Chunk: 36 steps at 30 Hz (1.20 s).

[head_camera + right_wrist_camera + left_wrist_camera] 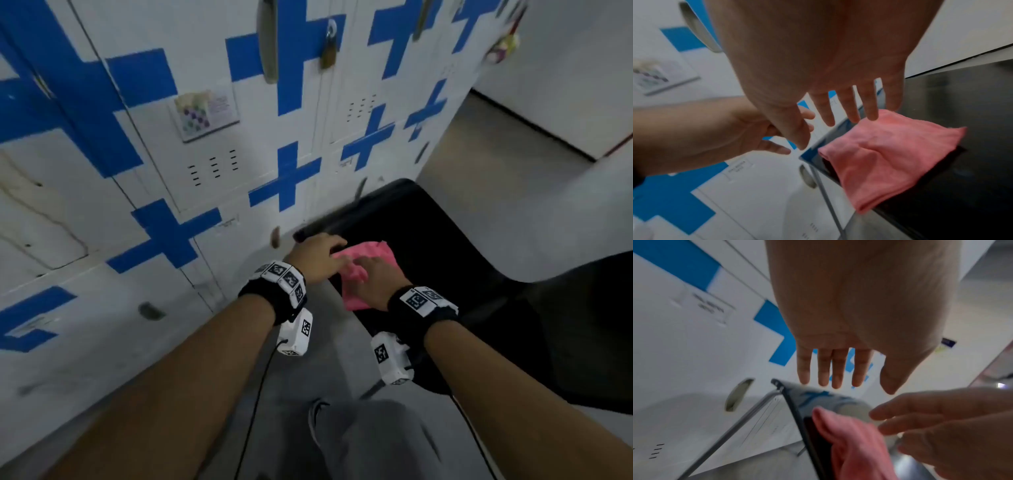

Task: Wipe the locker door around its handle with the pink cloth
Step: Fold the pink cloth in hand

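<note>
A folded pink cloth (368, 255) (890, 159) (855, 443) lies on the near left corner of a black table (445, 240). My right hand (363, 270) (838, 123) is spread over the cloth with straight fingers, gripping nothing. My left hand (329, 253) (838, 382) hovers open just left of the cloth, above the table's edge. White locker doors (212, 192) with blue crosses stand to the left. A recessed oval handle (275, 236) (739, 394) (807, 177) sits low, beside the table corner. Whether either hand touches the cloth does not show.
Higher on the lockers are a long handle (267, 41), a padlock (329, 48) and a small picture card (205, 114). Grey floor (496, 164) runs past the table to a white wall. My grey-clad leg and shoe (359, 438) are below.
</note>
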### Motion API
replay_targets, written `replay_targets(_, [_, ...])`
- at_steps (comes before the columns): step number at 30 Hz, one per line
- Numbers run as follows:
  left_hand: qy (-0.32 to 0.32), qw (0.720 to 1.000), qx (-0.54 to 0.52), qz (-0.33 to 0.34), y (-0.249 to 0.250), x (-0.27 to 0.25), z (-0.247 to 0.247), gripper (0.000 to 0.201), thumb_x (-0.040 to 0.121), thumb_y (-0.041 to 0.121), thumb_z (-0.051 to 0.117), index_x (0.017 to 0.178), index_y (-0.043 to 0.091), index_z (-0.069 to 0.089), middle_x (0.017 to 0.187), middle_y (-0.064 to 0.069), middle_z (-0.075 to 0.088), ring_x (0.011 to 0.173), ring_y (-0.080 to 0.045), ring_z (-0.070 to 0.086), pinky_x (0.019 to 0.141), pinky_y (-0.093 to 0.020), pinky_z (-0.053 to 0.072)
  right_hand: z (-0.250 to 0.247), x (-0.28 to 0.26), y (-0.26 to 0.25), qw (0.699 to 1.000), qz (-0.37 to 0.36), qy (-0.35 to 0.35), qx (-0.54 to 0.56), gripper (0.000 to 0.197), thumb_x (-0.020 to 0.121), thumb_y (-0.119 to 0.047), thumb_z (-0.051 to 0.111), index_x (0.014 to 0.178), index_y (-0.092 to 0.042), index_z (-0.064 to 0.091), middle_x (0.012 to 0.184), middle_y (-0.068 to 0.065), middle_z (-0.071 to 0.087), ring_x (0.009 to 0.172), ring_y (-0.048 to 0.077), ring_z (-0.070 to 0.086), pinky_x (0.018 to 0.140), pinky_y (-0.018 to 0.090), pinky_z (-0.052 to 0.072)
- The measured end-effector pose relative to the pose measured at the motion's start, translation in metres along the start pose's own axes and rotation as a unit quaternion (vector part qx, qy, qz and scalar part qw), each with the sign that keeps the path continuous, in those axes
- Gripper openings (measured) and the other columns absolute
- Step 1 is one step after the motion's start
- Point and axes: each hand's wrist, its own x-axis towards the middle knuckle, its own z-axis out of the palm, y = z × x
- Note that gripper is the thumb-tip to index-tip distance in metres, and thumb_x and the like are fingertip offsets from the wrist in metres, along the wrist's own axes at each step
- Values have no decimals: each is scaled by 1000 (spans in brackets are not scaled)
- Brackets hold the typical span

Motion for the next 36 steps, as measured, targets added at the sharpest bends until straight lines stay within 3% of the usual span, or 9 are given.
replay_targets(4, [-102, 983, 150, -24, -7, 31, 17, 82, 98, 46, 61, 165, 30, 15, 171, -10, 10, 157, -33, 11, 124, -56, 22, -5, 4, 4, 998, 19, -27, -59, 75, 71, -55, 54, 141, -33, 36, 153, 11, 25, 145, 33, 7, 118, 48, 6])
replay_targets(7, [-158, 965, 204, -48, -7, 44, 25, 95, 91, 56, 67, 165, 32, 11, 172, -11, -5, 158, -34, -5, 125, -60, 9, -6, 8, 2, 996, 49, -65, -40, 70, 62, -46, 68, 128, -37, 45, 152, 10, 21, 143, 37, 12, 116, 51, 19])
replay_targets(9, [-160, 961, 219, -49, -6, 50, 28, 86, 86, 60, 70, 157, 28, 33, 171, -12, 1, 157, -35, -1, 124, -61, 9, -2, 15, -2, 994, 55, -80, -45, 67, 55, -42, 67, 120, -38, 51, 151, 12, 24, 142, 40, 17, 114, 54, 20])
replay_targets(13, [-90, 968, 233, -11, -8, 59, 31, 60, 90, 58, 63, 136, 19, 56, 149, -10, 37, 139, -33, 33, 113, -48, 29, 4, 22, -7, 991, 65, -92, -68, 67, 76, -30, 59, 140, -28, 37, 157, 23, 7, 142, 49, 5, 114, 63, 13])
replay_targets(17, [-76, 983, 169, -16, -12, 64, 35, 28, 98, 35, 60, 121, 20, 59, 128, -6, 57, 123, -31, 51, 99, -40, 39, 10, 29, -3, 988, 96, -115, -39, 86, 82, -57, 49, 152, -26, 10, 159, 19, -4, 142, 51, -2, 114, 62, 13])
replay_targets(21, [-66, 993, 100, -20, -9, 62, 33, 11, 95, 16, 58, 105, 16, 54, 107, -8, 65, 99, -30, 61, 74, -34, 40, 6, 39, -8, 994, 104, -36, 2, 69, 73, -59, 37, 136, -30, 41, 147, 18, 35, 132, 43, 35, 105, 57, 34])
replay_targets(28, [-69, 997, -12, -16, -6, 58, 16, 15, 100, 21, 55, 114, 24, 52, 88, -6, 69, 74, -23, 67, 72, -37, 57, 12, 40, -30, 994, 89, -18, -58, 116, 53, -88, 37, 146, -20, 24, 146, 15, 31, 129, 39, 34, 104, 51, 35])
replay_targets(32, [-65, 997, -28, -33, -12, 54, 9, 17, 99, 18, 52, 94, 13, 68, 75, -6, 71, 70, -25, 72, 75, -40, 62, 7, 38, -36, 993, 111, -5, -39, 74, 84, -46, 56, 142, -8, 29, 145, 21, 34, 125, 37, 42, 101, 43, 38])
replay_targets(36, [-88, 994, -48, -37, -14, 52, 0, 19, 96, 22, 60, 100, 15, 77, 90, -3, 71, 85, -20, 66, 85, -34, 54, -4, 36, -32, 993, 116, 5, -14, 44, 84, -9, 60, 127, -10, 51, 128, 10, 53, 107, 27, 59, 90, 36, 50])
